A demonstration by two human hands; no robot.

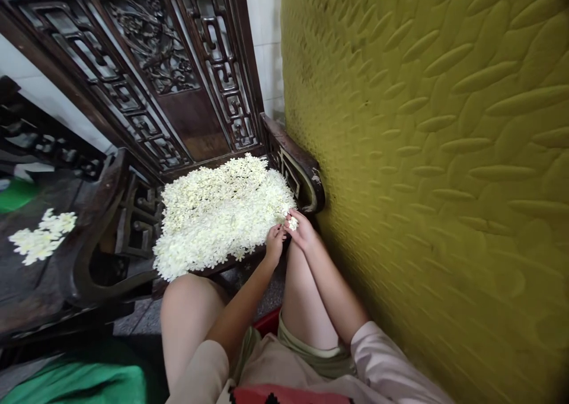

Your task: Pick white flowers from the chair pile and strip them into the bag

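Observation:
A thick layer of small white flowers [222, 214] with pale yellow centres covers the seat in front of my knees. Over its near right corner, my right hand [302, 231] holds a few white flowers [292, 223] between curled fingers and palm. Close beside it, my left hand [275, 244] has its fingers drawn together, the tips almost meeting those of the right. Whatever the left fingertips pinch is too small to make out.
The seat belongs to a dark carved wooden chair with a tall openwork back [204, 119] and a right armrest [302, 167]. A yellow embossed wall [422, 185] rises close on the right. More white flowers [43, 236] lie on a dark surface at left, near a green object [18, 195].

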